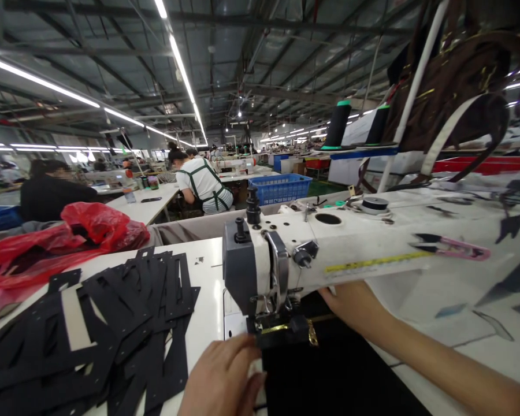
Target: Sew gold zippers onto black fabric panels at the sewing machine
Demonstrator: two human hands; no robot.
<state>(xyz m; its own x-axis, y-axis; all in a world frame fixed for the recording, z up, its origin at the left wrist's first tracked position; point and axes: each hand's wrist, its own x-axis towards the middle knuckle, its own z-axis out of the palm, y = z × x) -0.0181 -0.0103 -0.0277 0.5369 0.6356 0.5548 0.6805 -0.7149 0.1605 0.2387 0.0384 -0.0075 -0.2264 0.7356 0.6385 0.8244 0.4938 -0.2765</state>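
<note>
A black fabric piece (320, 375) with a gold-toothed zipper (275, 329) lies under the head of a white sewing machine (281, 260). The zipper's gold pull (312, 333) hangs just right of the presser foot area. My left hand (225, 372) is at the fabric's left edge, close to the needle area, with bent fingers and thumb closed on that edge. Beneath the machine arm, my right hand (351, 303) rests at the far right part of the fabric; its fingertips are hidden by the machine.
Black cut strips (125, 323) are heaped on the white table at left, beside a red plastic bag (99, 225). Pink-handled thread snips (455, 247) lie on the machine arm. Black thread cones (337, 127) stand behind. A blue crate (279, 188) and seated people are farther back.
</note>
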